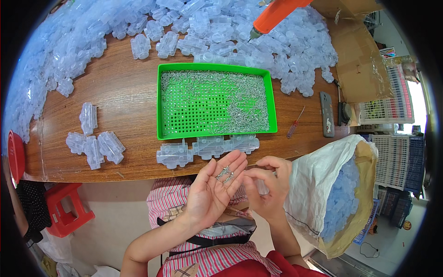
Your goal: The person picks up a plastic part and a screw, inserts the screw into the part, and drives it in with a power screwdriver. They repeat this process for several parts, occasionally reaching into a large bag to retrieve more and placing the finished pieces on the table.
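My left hand [210, 196] is turned palm up, its fingers lightly cupped and close together. Several small silver screws [225, 174] lie on the palm and fingers. My right hand [269, 184] is curled beside its fingertips, thumb and index finger bent toward each other. Part of a clear plastic piece [262, 187] shows inside the curl of the right fingers; the rest is hidden. Just beyond both hands, clear plastic housings [210, 147] line the table edge. Behind them sits a green perforated tray [160, 106] with many loose screws.
Clear plastic housings [207, 27] are heaped along the far side, and a small group [94, 150] lies left. An orange power driver [277, 16] hangs above the heap. Right are a red screwdriver [294, 124], a phone [327, 114] and a white sack [314, 180]. A red stool [64, 207] stands lower left.
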### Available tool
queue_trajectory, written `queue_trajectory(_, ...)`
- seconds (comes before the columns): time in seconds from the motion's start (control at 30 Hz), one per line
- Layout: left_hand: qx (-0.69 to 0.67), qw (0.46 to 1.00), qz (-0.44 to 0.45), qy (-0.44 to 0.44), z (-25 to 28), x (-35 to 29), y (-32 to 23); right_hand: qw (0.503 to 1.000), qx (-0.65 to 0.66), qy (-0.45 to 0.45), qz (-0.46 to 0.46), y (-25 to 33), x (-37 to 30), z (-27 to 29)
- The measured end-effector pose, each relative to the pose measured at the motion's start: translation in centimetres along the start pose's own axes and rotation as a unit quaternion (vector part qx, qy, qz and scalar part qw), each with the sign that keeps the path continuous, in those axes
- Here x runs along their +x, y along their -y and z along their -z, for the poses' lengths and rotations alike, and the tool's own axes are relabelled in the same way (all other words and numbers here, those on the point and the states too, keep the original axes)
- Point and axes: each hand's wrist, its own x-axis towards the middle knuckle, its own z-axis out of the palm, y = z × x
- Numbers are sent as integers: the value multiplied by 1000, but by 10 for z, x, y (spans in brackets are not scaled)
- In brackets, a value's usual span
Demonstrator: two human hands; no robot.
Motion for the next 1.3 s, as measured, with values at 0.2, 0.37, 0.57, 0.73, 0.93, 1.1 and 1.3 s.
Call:
queue_trajectory(0.2, 29, 999, -10, 39, -3, 0, 3, 999, -32, 16, -26, 9, -1, -7)
queue_trajectory(0.37, 57, 998, -23, 32, 1, 0, 5, 999, -32, 13, -26, 16, -2, -16)
queue_trajectory(0.57, 28, 1000, -8, 11, 4, 1, 3, 998, 27, 26, -44, 14, -4, -17)
queue_trajectory(0.73, 111, 992, 0, -53, 5, -1, 2, 992, 116, 13, -51, 11, -4, -10)
queue_trajectory(0.93, 212, 975, -14, -65, 8, 2, 4, 997, 25, 57, 41, 7, 2, -3)
queue_trajectory(1.1, 256, 965, 7, -59, 8, 1, -3, 996, -21, 28, 80, 11, -2, -2)
queue_trajectory(1.3, 276, 959, 3, -66, 8, 4, -7, 994, -28, 45, 98, 9, -5, 1)
